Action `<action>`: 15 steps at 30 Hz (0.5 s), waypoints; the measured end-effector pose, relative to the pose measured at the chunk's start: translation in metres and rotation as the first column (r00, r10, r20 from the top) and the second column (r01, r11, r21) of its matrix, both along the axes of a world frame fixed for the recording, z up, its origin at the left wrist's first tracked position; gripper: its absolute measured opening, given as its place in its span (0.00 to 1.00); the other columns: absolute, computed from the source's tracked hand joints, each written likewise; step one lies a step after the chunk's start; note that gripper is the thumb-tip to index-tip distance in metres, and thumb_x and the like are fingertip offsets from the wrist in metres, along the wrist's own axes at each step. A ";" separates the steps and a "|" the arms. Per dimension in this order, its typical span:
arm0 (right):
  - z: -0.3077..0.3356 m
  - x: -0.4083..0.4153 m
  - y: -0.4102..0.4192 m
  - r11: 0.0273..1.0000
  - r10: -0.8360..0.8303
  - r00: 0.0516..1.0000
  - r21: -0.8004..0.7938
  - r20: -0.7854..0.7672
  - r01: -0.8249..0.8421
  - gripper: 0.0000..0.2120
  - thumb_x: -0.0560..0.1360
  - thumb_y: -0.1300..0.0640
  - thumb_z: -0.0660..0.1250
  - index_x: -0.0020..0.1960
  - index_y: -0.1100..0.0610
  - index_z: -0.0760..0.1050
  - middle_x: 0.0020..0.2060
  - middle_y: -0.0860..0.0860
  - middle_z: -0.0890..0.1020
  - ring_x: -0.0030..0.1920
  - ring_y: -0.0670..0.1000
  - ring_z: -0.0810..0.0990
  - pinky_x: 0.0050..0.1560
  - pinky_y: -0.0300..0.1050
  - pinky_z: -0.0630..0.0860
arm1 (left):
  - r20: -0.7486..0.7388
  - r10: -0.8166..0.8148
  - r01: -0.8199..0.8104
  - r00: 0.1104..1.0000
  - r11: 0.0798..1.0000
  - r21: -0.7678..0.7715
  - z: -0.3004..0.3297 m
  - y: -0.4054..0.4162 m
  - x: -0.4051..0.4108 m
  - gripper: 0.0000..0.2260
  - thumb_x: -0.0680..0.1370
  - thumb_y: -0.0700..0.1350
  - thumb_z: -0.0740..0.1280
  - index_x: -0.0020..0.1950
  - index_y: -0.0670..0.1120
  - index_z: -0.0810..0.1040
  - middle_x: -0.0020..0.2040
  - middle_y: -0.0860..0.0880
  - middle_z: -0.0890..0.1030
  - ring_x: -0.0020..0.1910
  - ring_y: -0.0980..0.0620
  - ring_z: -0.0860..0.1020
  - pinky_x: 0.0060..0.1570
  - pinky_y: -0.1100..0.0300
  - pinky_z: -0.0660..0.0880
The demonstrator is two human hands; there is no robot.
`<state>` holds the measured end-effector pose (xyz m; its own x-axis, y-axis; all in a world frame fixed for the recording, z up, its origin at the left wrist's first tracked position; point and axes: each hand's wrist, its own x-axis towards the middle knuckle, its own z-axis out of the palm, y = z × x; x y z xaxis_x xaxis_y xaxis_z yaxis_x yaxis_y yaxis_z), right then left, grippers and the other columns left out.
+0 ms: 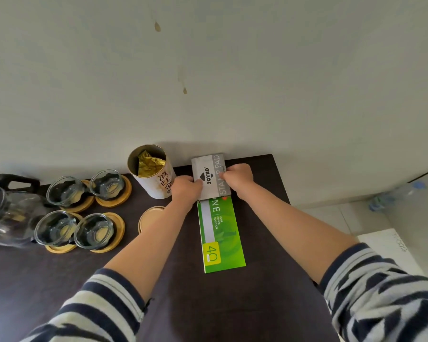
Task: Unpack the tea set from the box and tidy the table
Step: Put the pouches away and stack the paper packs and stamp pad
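- At the left edge of the dark brown bench (59, 280) stands a clear glass teapot with a black handle (10, 213), already out of its packing.
- Just beside it, four small clear glass cups (56, 227) sit in two rows, each on its own round wooden coaster (114, 198); this part of the tea set looks fully laid out.
- Toward the far edge, right of the cups, an open cream cardboard tea canister (150, 174) stands upright with gold foil showing inside; its round cream lid (150, 218) lies flat on the bench nearer the person, apart from it.
- The left hand (185, 191) grips the left side of a grey cardboard stamp pad box (211, 176), fingers curled round its edge.
- That box rests at the far edge against the wall, its near end overlapping a flat green office-supply box (221, 233) that runs back toward the person.
- The right hand (238, 177) pinches the opposite side, so both hands are clamped on the grey box.
- The step in hand seems to be tidying: squaring or stacking the stationery boxes near the far right corner.
- Next would likely come aligning the grey box with the green one, letting go, then putting the lid on the canister; the canister stands close to the left hand and could be knocked.
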<state>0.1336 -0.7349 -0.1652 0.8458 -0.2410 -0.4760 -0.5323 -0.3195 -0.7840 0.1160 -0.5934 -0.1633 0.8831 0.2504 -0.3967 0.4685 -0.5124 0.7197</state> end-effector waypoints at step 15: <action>0.013 -0.017 0.006 0.999 -0.040 0.999 -0.017 -0.006 0.040 0.09 0.74 0.62 0.65 0.52 0.65 0.78 0.49 0.58 0.82 0.48 0.55 0.82 0.40 0.44 0.75 | -0.072 0.086 -0.094 0.994 0.989 -0.118 0.013 -0.013 -0.006 0.16 0.76 0.47 0.64 0.56 0.36 0.75 0.52 0.41 0.80 0.50 0.43 0.79 0.45 0.54 0.77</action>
